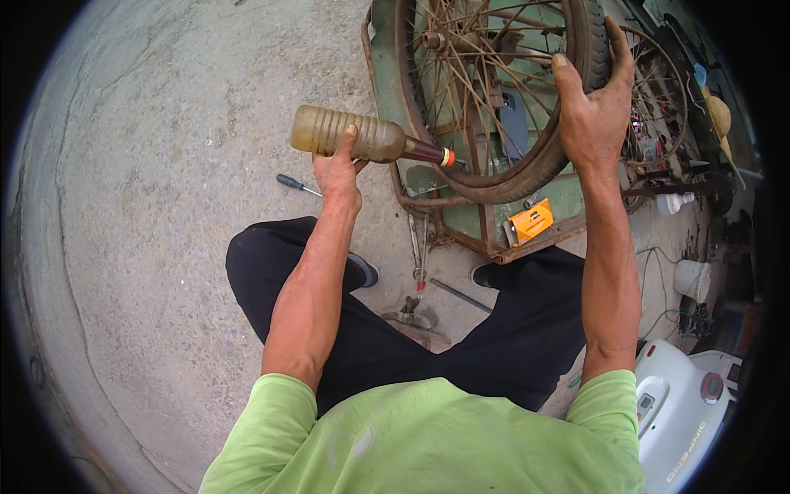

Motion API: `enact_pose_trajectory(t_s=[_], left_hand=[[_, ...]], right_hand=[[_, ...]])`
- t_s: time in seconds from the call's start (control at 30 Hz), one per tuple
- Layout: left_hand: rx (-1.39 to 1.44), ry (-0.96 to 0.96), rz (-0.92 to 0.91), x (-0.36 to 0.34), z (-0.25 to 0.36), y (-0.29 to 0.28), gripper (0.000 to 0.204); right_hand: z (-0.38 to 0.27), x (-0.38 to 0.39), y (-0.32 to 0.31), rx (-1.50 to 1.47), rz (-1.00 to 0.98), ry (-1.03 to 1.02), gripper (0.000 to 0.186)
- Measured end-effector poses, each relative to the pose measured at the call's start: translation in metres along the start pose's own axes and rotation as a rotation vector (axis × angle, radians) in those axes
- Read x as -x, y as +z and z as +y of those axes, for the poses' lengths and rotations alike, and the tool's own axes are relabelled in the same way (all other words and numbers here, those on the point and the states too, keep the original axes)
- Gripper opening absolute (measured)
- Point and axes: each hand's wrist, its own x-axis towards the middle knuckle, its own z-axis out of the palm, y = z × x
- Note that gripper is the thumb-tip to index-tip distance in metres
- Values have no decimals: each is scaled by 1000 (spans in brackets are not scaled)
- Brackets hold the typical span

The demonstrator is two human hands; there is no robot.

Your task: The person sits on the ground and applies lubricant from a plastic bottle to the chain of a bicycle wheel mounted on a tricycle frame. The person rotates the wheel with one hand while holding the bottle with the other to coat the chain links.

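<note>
Left hand (336, 171) gripping one plastic bottle (380, 140). Two spoked wheels (473, 44); right hand (591, 123) clasping nearer tyre (588, 41). One orange box (529, 222), near edge of green cart (463, 221).

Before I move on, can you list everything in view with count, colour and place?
Front spoked wheel: 1, rusty, dark tyre, top centre
Ribbed bottle: 1, cloudy yellow-brown, left of that wheel
Second spoked wheel: 1, rusty, upper right
Metal cart body: 1, green, behind the front wheel
Small box: 1, yellow-orange, cart's near edge
Ground: grey, left and centre
Screwdriver: 1, dark handle, ground, left
Rod: 1, dark, between the knees
Other metal tools: count unclear, greyish, beside the rod
Bucket: 1, white, right
Scooter-like body: 1, white, lower right
Trousers: 1 pair, black, centre
T-shirt: 1, green, bottom
Left fingers: bare, gripping the bottle
Right fingers: bare, around the front tyre
</note>
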Motion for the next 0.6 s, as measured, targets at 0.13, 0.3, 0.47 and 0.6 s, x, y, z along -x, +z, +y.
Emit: enact_pose_trajectory(t_s=[0.13,0.3,0.47,0.6], left_hand=[[0,-1,31,0,-1,-2,76],[-10,-12,86,-1,0,-7,73],[49,-26,86,-2,5,-18,70],[65,-31,92,6,18,-24,69]], right_hand=[[-1,-1,2,-19,2,14,76],[0,-2,1,0,1,5,74],[-11,1,3,2,42,11,76],[-4,16,5,-53,64,20,77]])
